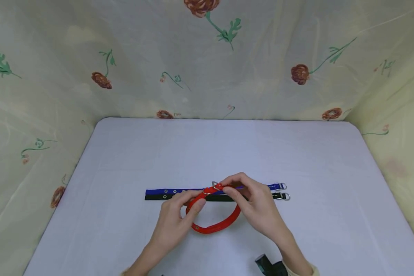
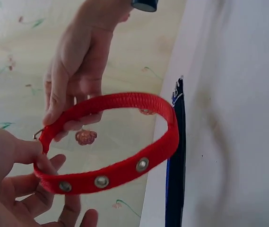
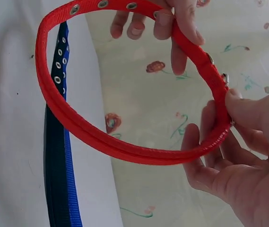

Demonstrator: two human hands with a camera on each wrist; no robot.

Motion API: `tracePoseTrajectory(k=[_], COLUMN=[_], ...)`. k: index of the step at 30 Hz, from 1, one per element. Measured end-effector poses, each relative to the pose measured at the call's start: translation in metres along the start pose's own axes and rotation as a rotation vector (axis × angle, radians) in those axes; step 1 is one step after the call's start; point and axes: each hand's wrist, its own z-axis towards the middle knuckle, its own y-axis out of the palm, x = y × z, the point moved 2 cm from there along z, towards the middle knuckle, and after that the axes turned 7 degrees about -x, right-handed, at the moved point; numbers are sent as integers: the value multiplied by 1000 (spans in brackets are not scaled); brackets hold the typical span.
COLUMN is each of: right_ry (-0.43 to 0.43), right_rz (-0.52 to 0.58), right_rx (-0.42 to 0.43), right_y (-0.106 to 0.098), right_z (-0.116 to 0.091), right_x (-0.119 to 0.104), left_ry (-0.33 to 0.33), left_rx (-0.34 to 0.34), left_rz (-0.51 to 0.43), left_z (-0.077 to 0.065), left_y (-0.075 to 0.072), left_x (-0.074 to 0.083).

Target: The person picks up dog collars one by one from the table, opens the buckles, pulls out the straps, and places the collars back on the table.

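A red collar (image 1: 216, 227) with metal eyelets is bent into a loop and held up off the table. My left hand (image 1: 177, 215) pinches its left part between thumb and fingers. The right hand (image 1: 258, 205) pinches the collar close to its metal ring and buckle, at the top of the loop. In the right wrist view, the red collar (image 3: 120, 150) forms a wide ring between both hands. Eyelets show along the band of the collar (image 2: 125, 172) in the left wrist view. The buckle itself is partly hidden by fingers.
Behind the hands, a blue collar (image 1: 274, 187) and a black collar (image 1: 155, 197) lie straight, side by side, on the white table (image 1: 131, 153). Flower-patterned cloth (image 1: 141, 50) surrounds the table. A dark device (image 1: 270, 266) is at the right wrist.
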Motion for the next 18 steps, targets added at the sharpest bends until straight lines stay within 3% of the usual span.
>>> tracePoseTrajectory(k=[5,11,13,18], right_ry=[10,50,105,219], right_rz=[-24,-84,-93,-60], right_rx=[70,276,280,199], right_y=[-6,-38,-50,-70], right_z=[0,-4,-6,-9], right_x=[2,7,11,21], left_ry=[-42,-99,-100,-121], left_rx=[-76,-114,-101,-54], left_rz=[-28,-114,-157,-273], left_z=[2,3,2,8], left_y=[-2,-11,-17,-33], left_x=[-2,-11,-15,-24])
